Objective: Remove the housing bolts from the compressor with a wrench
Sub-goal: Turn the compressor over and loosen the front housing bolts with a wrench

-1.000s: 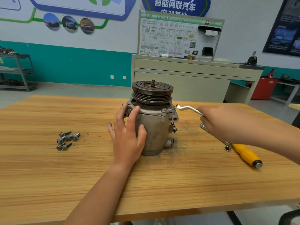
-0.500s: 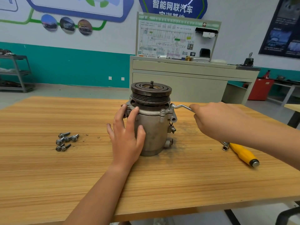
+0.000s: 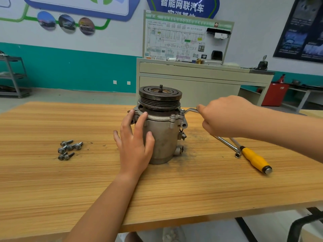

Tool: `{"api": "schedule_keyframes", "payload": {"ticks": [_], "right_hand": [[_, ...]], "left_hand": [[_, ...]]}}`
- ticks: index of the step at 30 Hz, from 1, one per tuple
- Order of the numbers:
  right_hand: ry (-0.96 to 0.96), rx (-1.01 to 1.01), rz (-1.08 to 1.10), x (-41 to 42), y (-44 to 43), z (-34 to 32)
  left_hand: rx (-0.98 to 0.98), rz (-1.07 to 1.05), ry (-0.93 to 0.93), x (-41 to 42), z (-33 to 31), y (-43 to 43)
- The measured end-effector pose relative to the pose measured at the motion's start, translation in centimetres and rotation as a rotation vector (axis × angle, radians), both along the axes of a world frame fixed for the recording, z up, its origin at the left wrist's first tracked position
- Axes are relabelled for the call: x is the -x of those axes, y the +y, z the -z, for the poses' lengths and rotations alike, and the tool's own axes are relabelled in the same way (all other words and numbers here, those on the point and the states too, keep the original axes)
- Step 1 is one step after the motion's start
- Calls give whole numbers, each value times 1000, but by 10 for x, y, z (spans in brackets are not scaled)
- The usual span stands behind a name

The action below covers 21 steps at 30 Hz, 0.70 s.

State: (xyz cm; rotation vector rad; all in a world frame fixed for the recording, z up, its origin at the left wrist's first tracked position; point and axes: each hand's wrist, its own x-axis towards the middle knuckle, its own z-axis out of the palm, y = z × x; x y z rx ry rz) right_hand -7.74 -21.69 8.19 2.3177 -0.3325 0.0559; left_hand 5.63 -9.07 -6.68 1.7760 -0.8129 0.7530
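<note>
A grey metal compressor (image 3: 163, 137) stands upright in the middle of the wooden table (image 3: 87, 189), its dark grooved pulley on top. My left hand (image 3: 134, 145) lies flat against the housing's near side, fingers straight and spread. My right hand (image 3: 222, 117) grips the shaft of a silver offset ring wrench (image 3: 189, 110). The wrench's ring end sits over a bolt on the right of the housing flange. Another flange bolt (image 3: 173, 116) shows at the front. Several removed bolts (image 3: 69, 149) lie loose on the table to the left.
A tool with a yellow handle (image 3: 255, 158) and a second silver wrench (image 3: 229, 145) lie on the table to the right, under my right forearm. Dark grime marks the wood around the compressor. Beyond the table stand a beige training bench (image 3: 192, 81) and a grey shelf unit (image 3: 14, 77).
My right hand carried the wrench left from above the table to the compressor, and its ring end now sits on the right flange bolt. My left hand stayed on the housing.
</note>
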Motion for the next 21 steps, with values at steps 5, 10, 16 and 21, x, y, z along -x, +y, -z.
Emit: {"api": "schedule_keyframes", "payload": {"ticks": [5, 10, 16, 21], "right_hand": [[3, -42, -19, -1, -7, -2], [26, 67, -71, 1, -8, 2], [37, 28, -103, -1, -18, -7], [43, 33, -121, -2, -19, -5]], "left_hand": [[8, 4, 13, 1, 0, 0], [-1, -3, 3, 2, 0, 0], [2, -2, -5, 2, 0, 0], [9, 4, 3, 2, -1, 0]]}}
